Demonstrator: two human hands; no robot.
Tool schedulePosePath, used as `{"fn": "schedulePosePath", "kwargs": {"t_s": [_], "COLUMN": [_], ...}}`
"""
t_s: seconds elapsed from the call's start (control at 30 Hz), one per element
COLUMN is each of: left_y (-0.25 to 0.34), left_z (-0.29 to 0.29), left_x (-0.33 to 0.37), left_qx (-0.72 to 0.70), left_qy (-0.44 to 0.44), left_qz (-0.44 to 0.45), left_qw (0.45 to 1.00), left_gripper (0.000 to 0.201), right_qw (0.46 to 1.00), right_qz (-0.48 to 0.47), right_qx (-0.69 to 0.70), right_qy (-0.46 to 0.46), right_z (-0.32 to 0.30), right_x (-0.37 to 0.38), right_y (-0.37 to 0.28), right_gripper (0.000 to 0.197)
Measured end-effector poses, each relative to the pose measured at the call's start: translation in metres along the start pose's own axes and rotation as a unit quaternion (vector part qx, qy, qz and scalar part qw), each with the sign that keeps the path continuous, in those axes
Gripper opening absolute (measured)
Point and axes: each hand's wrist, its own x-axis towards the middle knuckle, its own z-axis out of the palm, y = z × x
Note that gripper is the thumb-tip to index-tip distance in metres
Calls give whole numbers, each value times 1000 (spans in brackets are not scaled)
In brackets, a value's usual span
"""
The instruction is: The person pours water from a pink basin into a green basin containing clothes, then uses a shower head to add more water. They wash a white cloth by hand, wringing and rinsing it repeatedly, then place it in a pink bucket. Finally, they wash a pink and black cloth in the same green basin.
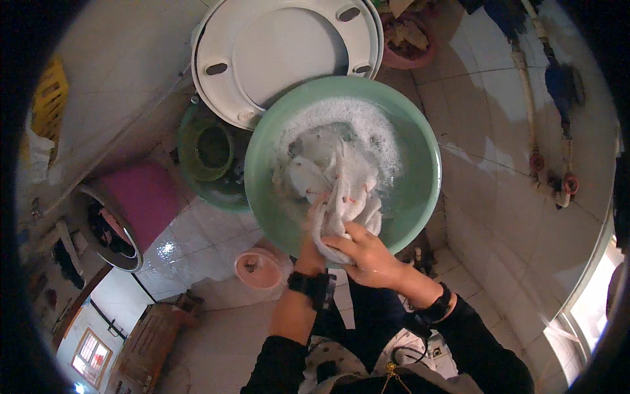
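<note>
A wet white cloth (352, 180) with small reddish marks is bunched up over the near side of a green basin (430, 164). Its far part lies in sudsy water (357, 115). My right hand (371, 257) is closed around the near end of the cloth, with the thumb and fingers pressed into it. On the cloth's left side, my left hand (313, 236) grips it too; this hand is slightly blurred and its fingers are partly behind the fabric. Both hands are at the basin's near rim, and each wrist wears a dark band.
A white ring-shaped lid (226, 92) lies behind the basin. Green tubs (226, 190), a fallen purple bucket (147, 197) with dark cloth inside, and a small pink bowl (259, 268) are on the left. Pipes with taps (537, 161) run down the right wall.
</note>
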Motion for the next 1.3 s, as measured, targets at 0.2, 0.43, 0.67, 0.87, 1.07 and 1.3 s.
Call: {"fn": "schedulePosePath", "kwargs": {"t_s": [0.2, 0.43, 0.67, 0.87, 1.07, 1.3], "left_y": [-20, -5, -74, -172, -153, -29], "left_z": [1, 30, -18, -55, -56, -30], "left_x": [-3, -6, 51, 122, 100, 100], "left_qx": [-56, 24, -18, 67, -10, -450], "left_qy": [66, 24, 200, 185, 81, 73], "left_qz": [-69, -104, -178, -266, -207, -254], "left_qw": [994, 994, 963, 944, 975, 853], "left_gripper": [41, 46, 62, 60, 50, 56], "right_qw": [990, 956, 978, 817, 857, 996], "right_qz": [46, 276, 160, 401, 386, 31], "right_qx": [-55, -6, -109, -205, -289, -79], "right_qy": [122, 95, 72, -361, -183, 1], "right_z": [13, -33, -26, 50, 59, -1], "right_x": [24, -3, 44, 114, 105, 23], "right_y": [38, 150, 158, 205, 209, 83], "right_gripper": [39, 43, 72, 92, 71, 52]}}
